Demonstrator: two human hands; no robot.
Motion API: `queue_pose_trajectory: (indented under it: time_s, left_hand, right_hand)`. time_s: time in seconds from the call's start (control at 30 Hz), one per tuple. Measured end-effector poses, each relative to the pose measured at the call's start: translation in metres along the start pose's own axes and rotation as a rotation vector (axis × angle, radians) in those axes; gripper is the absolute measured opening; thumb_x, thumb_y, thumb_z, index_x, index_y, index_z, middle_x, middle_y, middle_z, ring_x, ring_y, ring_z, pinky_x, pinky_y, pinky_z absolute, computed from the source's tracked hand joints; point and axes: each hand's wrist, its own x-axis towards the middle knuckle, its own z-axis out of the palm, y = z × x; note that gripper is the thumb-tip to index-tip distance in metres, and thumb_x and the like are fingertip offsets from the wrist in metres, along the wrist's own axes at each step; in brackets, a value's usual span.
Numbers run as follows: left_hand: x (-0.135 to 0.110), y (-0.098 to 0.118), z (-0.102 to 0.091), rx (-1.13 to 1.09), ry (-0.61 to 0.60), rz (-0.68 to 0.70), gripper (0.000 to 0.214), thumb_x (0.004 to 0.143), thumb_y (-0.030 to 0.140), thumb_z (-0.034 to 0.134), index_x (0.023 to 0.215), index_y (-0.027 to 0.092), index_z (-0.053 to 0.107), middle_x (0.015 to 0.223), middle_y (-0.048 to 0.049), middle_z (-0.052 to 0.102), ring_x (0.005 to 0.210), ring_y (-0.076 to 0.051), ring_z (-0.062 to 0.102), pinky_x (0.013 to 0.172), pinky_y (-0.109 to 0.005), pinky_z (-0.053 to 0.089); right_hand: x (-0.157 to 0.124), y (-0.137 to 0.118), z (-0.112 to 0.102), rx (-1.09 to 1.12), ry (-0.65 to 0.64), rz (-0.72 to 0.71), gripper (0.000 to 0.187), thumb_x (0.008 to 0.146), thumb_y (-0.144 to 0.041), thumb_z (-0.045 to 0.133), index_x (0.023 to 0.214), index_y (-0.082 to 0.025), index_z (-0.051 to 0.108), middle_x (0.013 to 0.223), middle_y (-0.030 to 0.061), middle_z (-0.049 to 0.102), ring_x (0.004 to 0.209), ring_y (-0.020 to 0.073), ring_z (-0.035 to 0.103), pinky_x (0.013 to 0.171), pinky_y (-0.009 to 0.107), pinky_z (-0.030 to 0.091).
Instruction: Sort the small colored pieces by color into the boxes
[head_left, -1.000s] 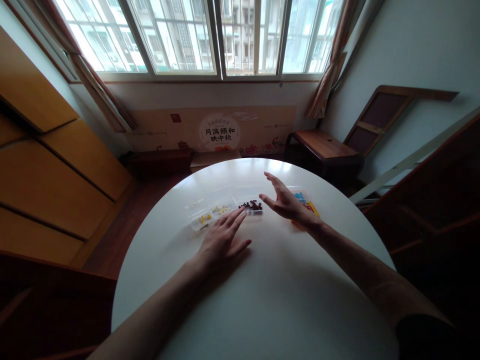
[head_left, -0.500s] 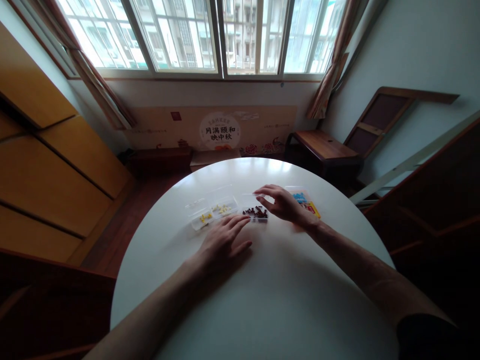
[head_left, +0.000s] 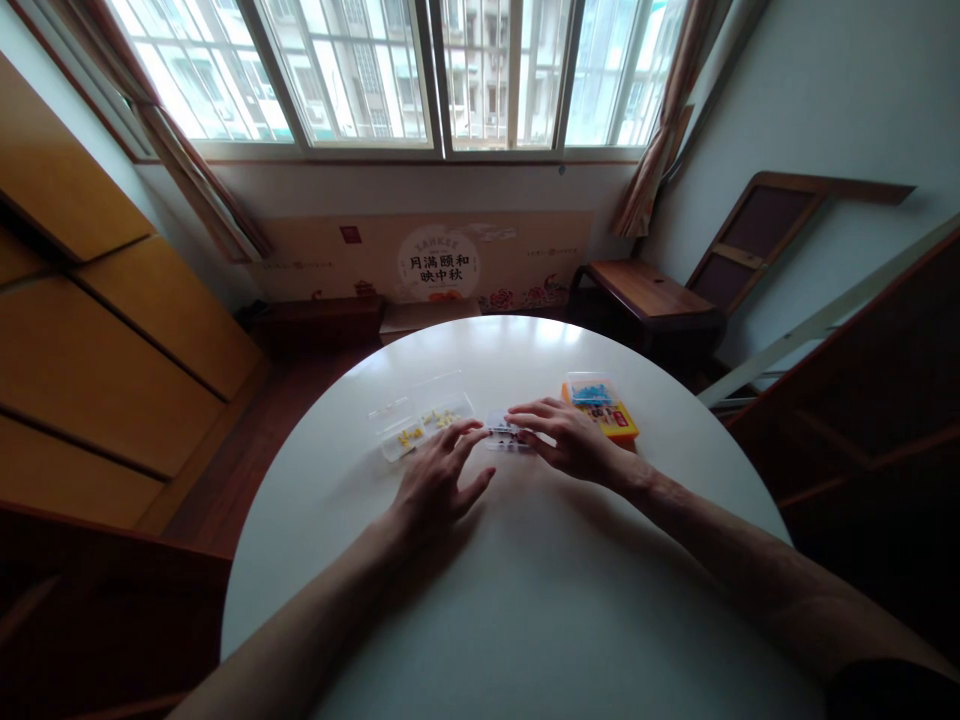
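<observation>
A small clear plastic box (head_left: 510, 447) with dark brown pieces lies near the middle of the table. Its lid (head_left: 501, 430) is tilted low over the pieces. My right hand (head_left: 574, 440) has the lid at its fingertips, with the thumb low by the box's right side. At the box's left edge, my left hand (head_left: 442, 475) rests with fingers stretched and thumb apart. Just beyond it sit a clear box of yellow pieces (head_left: 405, 437) and a clear box of pale yellow pieces (head_left: 450, 412), both with lids raised.
Right of my hands, a clear box of blue pieces (head_left: 591, 393) lies on a yellow-orange package (head_left: 616, 420). All of this stands on a round white table (head_left: 540, 600). Beyond its far edge are a wooden chair (head_left: 645, 290) and a printed panel (head_left: 360, 250) under the window.
The middle box's lid has swung down from upright over the brown pieces. My right hand has come lower and nearer with it; my left hand has shifted slightly left.
</observation>
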Motion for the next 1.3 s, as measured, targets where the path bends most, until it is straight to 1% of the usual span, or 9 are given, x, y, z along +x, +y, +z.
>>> queue_pose_trajectory:
  time_s: [0.1, 0.27, 0.4, 0.5, 0.7, 0.87, 1.1, 1.2, 1.3]
  left_hand:
    - [0.000, -0.001, 0.001, -0.029, 0.008, -0.003, 0.047, 0.107, 0.041, 0.064, 0.151, 0.027, 0.055, 0.151, -0.0127, 0.064, 0.134, -0.033, 0.069, 0.111, -0.051, 0.061]
    - [0.002, -0.002, 0.000, -0.042, -0.097, 0.093, 0.065, 0.106, 0.040, 0.067, 0.166, 0.031, 0.044, 0.167, -0.0093, 0.056, 0.151, -0.033, 0.057, 0.125, -0.055, 0.051]
    - [0.006, 0.002, -0.002, -0.069, -0.131, 0.098, 0.060, 0.107, 0.037, 0.065, 0.165, 0.032, 0.050, 0.165, -0.0085, 0.059, 0.150, -0.034, 0.058, 0.125, -0.057, 0.051]
    - [0.005, 0.004, -0.003, -0.120, -0.140, 0.091, 0.058, 0.108, 0.034, 0.063, 0.164, 0.032, 0.051, 0.167, -0.0089, 0.057, 0.152, -0.033, 0.057, 0.125, -0.055, 0.052]
    - [-0.002, -0.002, 0.002, -0.158, -0.151, 0.131, 0.060, 0.109, 0.035, 0.063, 0.166, 0.032, 0.047, 0.167, -0.0088, 0.056, 0.149, -0.030, 0.060, 0.124, -0.050, 0.054]
    - [-0.003, -0.006, 0.003, -0.092, -0.152, 0.079, 0.068, 0.107, 0.042, 0.066, 0.168, 0.027, 0.042, 0.169, -0.0121, 0.054, 0.152, -0.033, 0.057, 0.127, -0.053, 0.051]
    - [-0.001, -0.006, -0.001, -0.114, -0.204, 0.058, 0.064, 0.107, 0.043, 0.064, 0.166, 0.026, 0.046, 0.171, -0.0127, 0.051, 0.155, -0.034, 0.054, 0.128, -0.054, 0.049]
    - [-0.001, -0.007, 0.000, -0.120, -0.209, 0.067, 0.061, 0.107, 0.043, 0.064, 0.164, 0.025, 0.049, 0.170, -0.0132, 0.053, 0.154, -0.035, 0.055, 0.126, -0.054, 0.051]
    - [0.000, -0.006, 0.000, -0.109, -0.211, 0.072, 0.059, 0.108, 0.042, 0.063, 0.162, 0.025, 0.050, 0.168, -0.0135, 0.054, 0.152, -0.035, 0.056, 0.125, -0.054, 0.052]
  right_hand:
    - [-0.004, -0.001, 0.004, -0.021, -0.014, -0.011, 0.047, 0.107, -0.025, 0.068, 0.152, -0.038, 0.067, 0.146, 0.0084, 0.073, 0.128, 0.0325, 0.070, 0.109, 0.058, 0.063]
    - [-0.013, -0.006, 0.010, -0.037, -0.002, 0.005, 0.051, 0.106, -0.023, 0.067, 0.155, -0.036, 0.065, 0.157, 0.0103, 0.065, 0.142, 0.0337, 0.065, 0.116, 0.060, 0.059]
    - [-0.017, -0.007, 0.013, -0.047, 0.005, 0.008, 0.054, 0.106, -0.021, 0.064, 0.157, -0.040, 0.063, 0.158, 0.0089, 0.065, 0.143, 0.0337, 0.063, 0.117, 0.060, 0.059]
    - [-0.019, -0.007, 0.015, -0.067, -0.001, 0.010, 0.049, 0.106, -0.021, 0.065, 0.152, -0.036, 0.066, 0.157, 0.0108, 0.064, 0.140, 0.0345, 0.064, 0.115, 0.060, 0.060]
    - [-0.020, -0.018, 0.011, -0.081, -0.034, 0.059, 0.028, 0.103, -0.025, 0.073, 0.131, -0.027, 0.070, 0.151, 0.0163, 0.065, 0.132, 0.0360, 0.067, 0.110, 0.060, 0.060]
    - [-0.027, -0.017, -0.016, -0.024, -0.009, 0.050, 0.034, 0.104, -0.025, 0.073, 0.137, -0.028, 0.064, 0.153, 0.0133, 0.065, 0.138, 0.0338, 0.065, 0.116, 0.059, 0.057]
    - [-0.066, 0.017, -0.076, -0.065, 0.022, 0.040, 0.035, 0.103, -0.024, 0.073, 0.137, -0.031, 0.066, 0.154, 0.0100, 0.067, 0.142, 0.0347, 0.064, 0.117, 0.060, 0.057]
    - [-0.084, 0.031, -0.088, -0.088, 0.027, 0.076, 0.037, 0.102, -0.023, 0.073, 0.138, -0.031, 0.067, 0.152, 0.0100, 0.067, 0.140, 0.0337, 0.067, 0.117, 0.058, 0.058]
    - [-0.096, 0.041, -0.091, -0.079, 0.008, 0.088, 0.039, 0.103, -0.019, 0.069, 0.140, -0.031, 0.067, 0.152, 0.0096, 0.068, 0.141, 0.0323, 0.066, 0.118, 0.057, 0.057]
